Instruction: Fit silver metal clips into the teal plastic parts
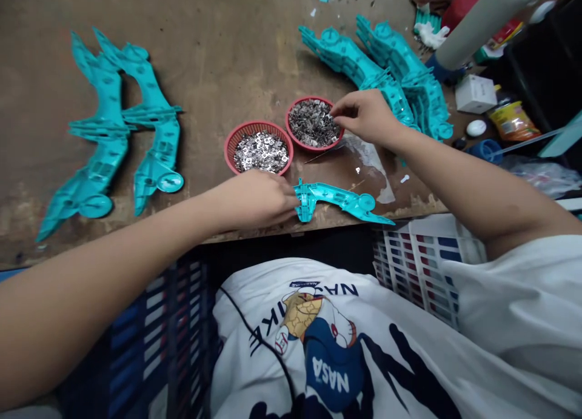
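Note:
Near the table's front edge lies a curved teal plastic part [334,194], its right end tapering to a point. My left hand [261,199] is closed over the left end of it, hiding that end. Over the right rim of a red basket [341,139] of small dark metal pieces [313,123], my right hand [366,114] pinches thumb and fingers together. What sits between those fingertips is too small to make out. A second red basket [230,149], just beyond my left hand, holds shiny flat metal clips [261,152].
Two long teal parts [107,125] lie on the left of the brown table [218,43]. More teal parts [364,67] rest at the back right. Beyond them stand a small white box [476,94] and assorted clutter. Plastic crates [421,261] flank my lap.

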{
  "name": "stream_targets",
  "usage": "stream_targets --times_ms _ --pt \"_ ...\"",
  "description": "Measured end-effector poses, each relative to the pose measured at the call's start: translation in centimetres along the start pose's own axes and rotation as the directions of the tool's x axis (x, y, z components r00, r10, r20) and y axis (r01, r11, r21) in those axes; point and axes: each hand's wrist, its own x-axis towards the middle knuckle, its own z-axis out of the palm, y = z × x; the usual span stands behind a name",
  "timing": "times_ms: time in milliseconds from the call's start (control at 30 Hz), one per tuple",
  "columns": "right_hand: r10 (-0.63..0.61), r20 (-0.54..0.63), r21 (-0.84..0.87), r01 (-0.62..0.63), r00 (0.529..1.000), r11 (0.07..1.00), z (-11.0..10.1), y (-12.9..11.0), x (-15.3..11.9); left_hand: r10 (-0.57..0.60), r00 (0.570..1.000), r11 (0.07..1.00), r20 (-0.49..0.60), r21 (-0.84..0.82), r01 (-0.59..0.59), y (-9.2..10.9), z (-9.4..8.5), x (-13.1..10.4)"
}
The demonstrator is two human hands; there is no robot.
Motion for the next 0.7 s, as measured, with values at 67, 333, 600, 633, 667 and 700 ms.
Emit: stream_targets --times_ms 67,333,600,633,667,700 --pt "-0.035 0.005 -0.004 0.035 0.999 0.999 -0.3 0.3 0.4 -0.125 0.99 0.991 -0.061 0.035 0.128 -1.7 -0.5 0.1" --pt "-0.187 0.054 0.042 0.185 0.981 0.982 -4.8 -7.5 -2.3 -0.519 0.854 0.855 -0.022 -0.007 0.519 -7.0 1.2 -0.3" --pt "-0.282 0.44 0.004 0.312 0.853 0.95 -1.3 -9.4 -8.3 -0.669 0.74 0.744 0.069 0.07 0.665 -4.3 -2.1 0.6" --pt "-0.276 0.474 -0.006 0.317 0.836 0.949 -1.1 -8.6 -8.3 -0.676 0.735 0.737 0.061 0.089 0.67 -4.1 -2.5 0.7" --pt "-0.267 0.513 -0.014 0.319 0.815 0.947 -1.1 -7.8 -8.3 -0.678 0.733 0.734 0.055 0.096 0.672 -4.0 -2.8 0.7" --pt "-0.261 0.55 -0.018 0.324 0.793 0.946 -1.2 -7.2 -8.1 -0.68 0.731 0.732 0.051 0.093 0.674 -3.8 -3.0 0.8"
